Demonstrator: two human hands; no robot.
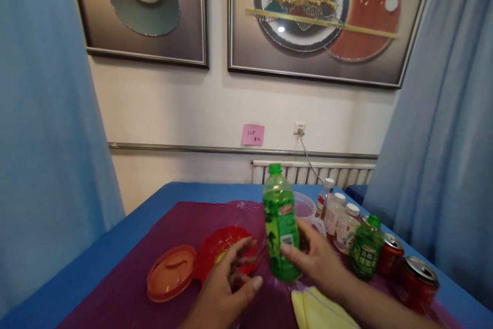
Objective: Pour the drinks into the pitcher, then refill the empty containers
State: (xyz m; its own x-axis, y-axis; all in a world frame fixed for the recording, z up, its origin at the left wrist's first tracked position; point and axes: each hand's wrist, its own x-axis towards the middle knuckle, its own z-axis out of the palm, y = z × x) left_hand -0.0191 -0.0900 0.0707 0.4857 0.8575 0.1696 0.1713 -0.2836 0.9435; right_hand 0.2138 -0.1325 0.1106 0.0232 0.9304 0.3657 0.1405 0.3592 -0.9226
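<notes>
A green plastic bottle (278, 211) with a green cap and a printed label is held up over the table, tilted slightly. My right hand (318, 257) grips it from the right side, thumb across the label. To the left of the bottle, my left hand (233, 280) is held with its fingers apart and nothing in them. Behind that hand lies a red scalloped dish (215, 240) with something yellow in it, partly hidden. An orange round plate (171, 272) sits beside the dish. Under my right forearm is a folded yellow cloth (321, 311).
On the right stand several clear bottles with white caps (346, 229), another green bottle (365, 249) and red cans (416, 280). Behind the held bottle is a clear plastic jug (306, 206). Purple sheeting (169, 224) covers the blue table (152, 203); blue curtains (435, 129) hang at both sides.
</notes>
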